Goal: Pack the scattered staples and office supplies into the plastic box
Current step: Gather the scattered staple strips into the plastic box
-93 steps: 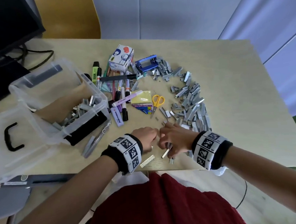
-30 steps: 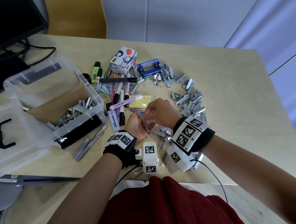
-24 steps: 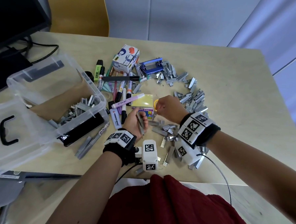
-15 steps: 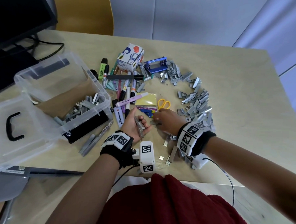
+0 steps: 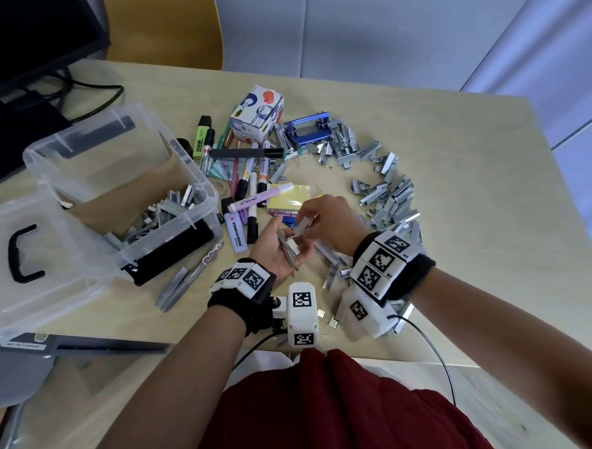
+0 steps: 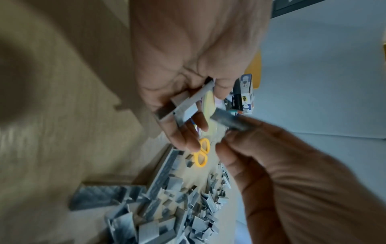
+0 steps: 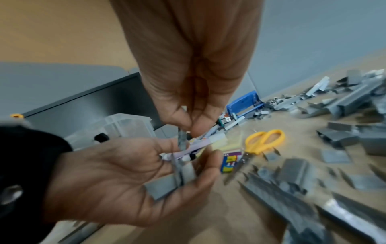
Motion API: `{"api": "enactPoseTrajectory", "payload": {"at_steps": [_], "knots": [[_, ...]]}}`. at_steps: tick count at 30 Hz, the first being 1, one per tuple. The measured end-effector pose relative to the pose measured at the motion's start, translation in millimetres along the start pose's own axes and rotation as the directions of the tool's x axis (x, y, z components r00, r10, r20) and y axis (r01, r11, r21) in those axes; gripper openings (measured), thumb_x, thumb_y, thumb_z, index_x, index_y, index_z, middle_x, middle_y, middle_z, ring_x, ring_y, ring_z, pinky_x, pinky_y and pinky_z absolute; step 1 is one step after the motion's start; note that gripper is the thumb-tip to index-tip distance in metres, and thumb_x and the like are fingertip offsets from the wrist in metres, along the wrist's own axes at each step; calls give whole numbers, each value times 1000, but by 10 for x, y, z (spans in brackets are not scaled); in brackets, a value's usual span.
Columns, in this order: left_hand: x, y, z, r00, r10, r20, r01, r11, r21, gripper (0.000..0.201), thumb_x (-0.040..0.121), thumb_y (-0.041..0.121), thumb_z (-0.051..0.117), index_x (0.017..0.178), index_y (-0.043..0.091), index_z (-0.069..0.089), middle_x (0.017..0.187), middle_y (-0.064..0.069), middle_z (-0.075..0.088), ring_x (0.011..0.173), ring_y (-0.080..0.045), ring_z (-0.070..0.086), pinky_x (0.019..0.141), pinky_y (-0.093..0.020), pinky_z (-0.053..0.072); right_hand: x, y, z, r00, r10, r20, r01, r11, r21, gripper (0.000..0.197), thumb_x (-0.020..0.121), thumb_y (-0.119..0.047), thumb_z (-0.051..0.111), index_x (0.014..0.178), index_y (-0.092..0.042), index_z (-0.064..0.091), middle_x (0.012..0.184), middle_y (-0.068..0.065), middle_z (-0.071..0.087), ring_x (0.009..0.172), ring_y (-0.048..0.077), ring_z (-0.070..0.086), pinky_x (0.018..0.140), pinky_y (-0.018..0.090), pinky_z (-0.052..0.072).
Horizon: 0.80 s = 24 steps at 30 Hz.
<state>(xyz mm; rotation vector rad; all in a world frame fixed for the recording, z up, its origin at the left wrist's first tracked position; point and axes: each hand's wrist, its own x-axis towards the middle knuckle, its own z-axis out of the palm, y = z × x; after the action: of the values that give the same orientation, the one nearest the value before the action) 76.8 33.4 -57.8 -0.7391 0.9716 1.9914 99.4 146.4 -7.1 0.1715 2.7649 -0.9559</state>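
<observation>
Staple strip (image 5: 300,224), pinched in your right hand (image 5: 332,226), hangs just above your cupped left hand (image 5: 278,249) holding others.

My left hand (image 5: 278,248) lies palm up, fingers loosely cupped round a few staple strips (image 5: 289,248). My right hand (image 5: 329,222) hovers just above, fingertips pinching one strip (image 5: 303,223).

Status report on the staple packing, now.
Left hand cups staple strips. Right hand pinches another strip above it. Plastic box open, part-filled; nothing blocking.

The right hand (image 5: 325,222) covers the scissors' (image 5: 316,216) handles in the head view; wrist views blur.
</observation>
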Motion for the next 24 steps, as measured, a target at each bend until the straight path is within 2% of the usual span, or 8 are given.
{"api": "enactPoseTrajectory", "payload": {"at_steps": [2, 4, 8, 10, 15, 19, 22, 24], "knots": [[4, -9, 14, 999, -18, 45, 20, 999, -29, 46, 101, 41, 30, 88, 6, 58, 69, -10, 69, 59, -19, 66, 58, -27, 55, -17, -62, 17, 997, -45, 68, 47, 998, -36, 20, 75, -3, 65, 94, -5, 69, 92, 10, 67, 92, 23, 56, 82, 30, 45], [8, -7, 20, 999, -19, 35, 21, 999, -42, 38, 99, 38, 36, 86, 9, 58, 63, -5, 69, 52, -15, 67, 51, -23, 54, -27, -84, 41, 990, -78, 121, 89, 992, -87, 20, 76, -2, 62, 95, -4, 68, 97, 11, 66, 96, 24, 55, 83, 30, 46], [28, 33, -11, 1000, 4, -30, -4, 1000, 6, 29, 92, 25, 55, 68, 11, 49, 44, 1, 53, 34, -6, 50, 39, -12, 43, -13, 24, -43, 998, -30, -60, 31, 999, 10, 26, 79, 7, 44, 91, 2, 67, 97, 13, 66, 95, 24, 57, 82, 24, 42], [46, 62, -55, 999, -14, -31, 14, 1000, 3, 29, 91, 22, 58, 65, 12, 47, 42, 2, 50, 33, -5, 48, 37, -11, 42, 22, 155, -73, 996, 22, -82, -21, 1000, 13, 28, 80, 5, 41, 90, 4, 67, 96, 17, 67, 94, 28, 60, 85, 32, 48], [45, 94, -106, 999, -45, -26, 45, 999, -12, 30, 91, 24, 58, 65, 13, 46, 40, 5, 48, 32, -3, 47, 36, -11, 42, 15, 396, 153, 984, 47, 170, 13, 942, -334, 32, 82, -17, 59, 112, -6, 56, 113, 10, 55, 103, 26, 54, 86, 34, 47], [-25, 102, -84, 998, -59, -13, 60, 984, 167, 37, 93, 28, 53, 61, 17, 37, 35, 9, 35, 26, 0, 33, 29, -8, 25, 40, 431, 332, 986, -26, 167, 98, 893, -438, 35, 86, -11, 53, 119, -3, 47, 117, 15, 49, 109, 31, 46, 86, 35, 39], [-94, 97, -84, 999, 46, -23, -29, 879, 476, 39, 91, 21, 57, 59, 17, 35, 38, 7, 34, 25, -2, 28, 30, -9, 18, 95, 441, 305, 990, -28, 136, 79, 917, -392, 33, 84, -8, 55, 116, -4, 52, 116, 15, 51, 110, 32, 45, 86, 34, 38], [-158, 97, -71, 988, 149, 45, -125, 586, 801, 39, 88, 17, 63, 58, 16, 37, 46, 2, 36, 29, -5, 31, 36, -12, 23, 143, 474, 266, 994, -15, 106, 48, 946, -320, 28, 79, -7, 62, 107, -5, 59, 111, 14, 56, 105, 30, 50, 82, 31, 39]]}}
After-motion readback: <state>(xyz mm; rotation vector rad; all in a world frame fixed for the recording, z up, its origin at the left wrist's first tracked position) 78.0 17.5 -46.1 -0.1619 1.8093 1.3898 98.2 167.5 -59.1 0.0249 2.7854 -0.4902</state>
